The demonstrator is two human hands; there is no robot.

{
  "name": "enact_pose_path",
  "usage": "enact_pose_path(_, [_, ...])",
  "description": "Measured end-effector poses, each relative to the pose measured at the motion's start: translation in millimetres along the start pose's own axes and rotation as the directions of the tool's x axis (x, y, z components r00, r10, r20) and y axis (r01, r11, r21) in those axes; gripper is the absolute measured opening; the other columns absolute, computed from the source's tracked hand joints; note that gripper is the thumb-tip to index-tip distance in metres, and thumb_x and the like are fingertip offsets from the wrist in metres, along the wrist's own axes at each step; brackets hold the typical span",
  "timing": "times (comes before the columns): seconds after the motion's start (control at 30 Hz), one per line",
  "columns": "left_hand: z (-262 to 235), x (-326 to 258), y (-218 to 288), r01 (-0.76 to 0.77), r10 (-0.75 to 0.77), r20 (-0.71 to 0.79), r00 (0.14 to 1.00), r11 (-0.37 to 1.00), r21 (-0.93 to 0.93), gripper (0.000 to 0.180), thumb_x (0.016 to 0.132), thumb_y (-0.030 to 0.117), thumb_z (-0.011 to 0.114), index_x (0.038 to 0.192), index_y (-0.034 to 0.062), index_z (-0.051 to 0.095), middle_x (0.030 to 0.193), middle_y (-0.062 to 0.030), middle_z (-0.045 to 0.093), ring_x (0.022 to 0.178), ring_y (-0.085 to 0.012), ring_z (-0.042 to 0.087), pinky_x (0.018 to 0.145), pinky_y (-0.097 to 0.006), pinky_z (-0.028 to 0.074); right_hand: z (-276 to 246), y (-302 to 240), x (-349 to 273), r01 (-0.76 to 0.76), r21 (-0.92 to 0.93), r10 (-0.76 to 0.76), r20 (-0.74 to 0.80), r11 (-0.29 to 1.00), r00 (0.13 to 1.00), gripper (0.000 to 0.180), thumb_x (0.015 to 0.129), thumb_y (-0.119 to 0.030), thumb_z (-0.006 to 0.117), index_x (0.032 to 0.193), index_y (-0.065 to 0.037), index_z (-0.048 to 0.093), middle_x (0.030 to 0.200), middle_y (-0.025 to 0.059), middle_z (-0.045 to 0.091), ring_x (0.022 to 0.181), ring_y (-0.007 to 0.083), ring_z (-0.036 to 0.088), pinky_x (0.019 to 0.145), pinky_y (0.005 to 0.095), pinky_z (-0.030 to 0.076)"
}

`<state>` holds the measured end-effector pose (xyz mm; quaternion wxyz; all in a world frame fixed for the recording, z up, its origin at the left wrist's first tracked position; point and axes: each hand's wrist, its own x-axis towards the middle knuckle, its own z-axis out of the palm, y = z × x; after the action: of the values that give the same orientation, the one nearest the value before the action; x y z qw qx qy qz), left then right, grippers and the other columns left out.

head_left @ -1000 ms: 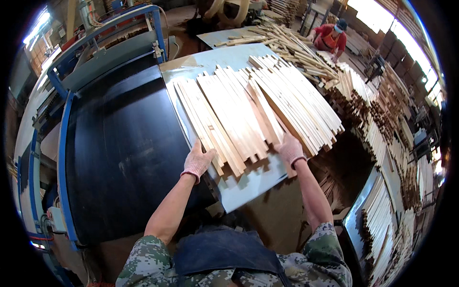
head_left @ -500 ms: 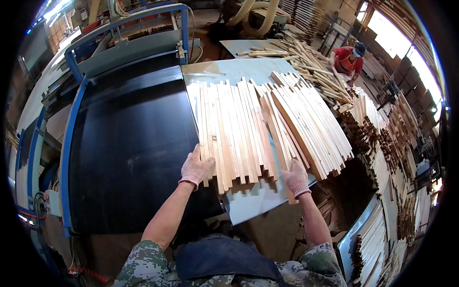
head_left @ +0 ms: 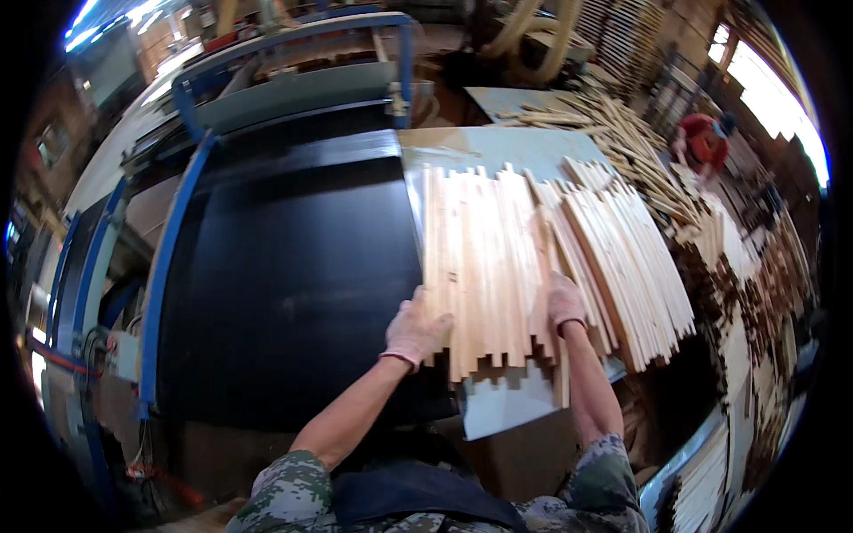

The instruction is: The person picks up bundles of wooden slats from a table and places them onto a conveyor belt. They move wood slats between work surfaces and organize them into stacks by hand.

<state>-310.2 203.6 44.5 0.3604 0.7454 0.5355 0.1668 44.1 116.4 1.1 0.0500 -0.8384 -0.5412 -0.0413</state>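
Note:
A row of pale wooden strips lies side by side on a light blue sheet-topped table, its near ends uneven. My left hand, in a pinkish knit glove, grips the row's left side near the front, thumb over the strips. On the right side, my right hand, gloved alike, closes on the outermost strips; its fingertips are partly hidden. The row sits pressed between both hands. Just right of it rests a second stack of strips, touching or nearly touching my right hand.
A wide black conveyor belt with a blue frame adjoins the table on the left. Loose sticks pile up behind. At the far right, a person in red bends near more stacked wood.
The view has swung left, shifting everything rightward. My right hand has come closer to my left, farther up the strips. The row looks tighter, and the blue gap at its right has closed.

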Motion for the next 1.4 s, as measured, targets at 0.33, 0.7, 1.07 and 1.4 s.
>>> enact_pose_path(0.33, [-137,-52,-114,0.143,-0.149,0.038,0.988,0.982,0.127,0.09,0.081,0.054,0.071,0.154,0.0095,0.043,0.122,-0.0251,0.061,0.11,-0.0406,0.067,0.097,-0.049,0.055,7,-162,-69,0.107,0.035,-0.106,-0.037,0.994,0.994,0.025,0.098,-0.01,0.055,0.12,-0.003,0.063,0.109,0.0186,0.068,0.095,0.0373,0.068,0.083,0.0451,0.058])
enact_pose_path(0.7, [-311,-150,-331,0.39,-0.247,-0.453,0.857,0.885,0.255,0.078,0.084,0.049,0.074,0.146,0.0103,0.048,0.11,-0.0224,0.065,0.099,-0.0432,0.068,0.087,-0.055,0.056,25,-502,-72,0.413,0.235,-0.396,-0.119,0.88,0.911,0.019,0.097,-0.014,0.053,0.112,-0.011,0.064,0.104,0.0143,0.064,0.101,0.0364,0.065,0.081,0.048,0.058])
enact_pose_path(1.07, [-393,-241,-370,0.171,-0.142,-0.788,0.599,0.984,-0.047,0.058,0.091,0.015,0.073,0.143,-0.0032,0.054,0.143,-0.0249,0.058,0.132,-0.0428,0.056,0.113,-0.047,0.044,40,-726,-37,0.224,0.41,-0.251,0.013,0.884,0.968,0.035,0.103,-0.03,0.049,0.114,-0.003,0.067,0.112,0.0253,0.067,0.108,0.0434,0.067,0.09,0.0521,0.057])
enact_pose_path(1.4, [-345,-272,-349,-0.123,-0.25,-0.708,0.66,0.894,-0.43,0.046,0.093,0.003,0.068,0.138,-0.0053,0.06,0.133,-0.019,0.064,0.119,-0.0292,0.066,0.106,-0.038,0.053,-37,-739,-36,-0.112,0.592,-0.073,0.279,0.798,0.957,0.042,0.098,-0.038,0.052,0.112,-0.004,0.073,0.112,0.0276,0.073,0.112,0.0435,0.068,0.095,0.0495,0.055])
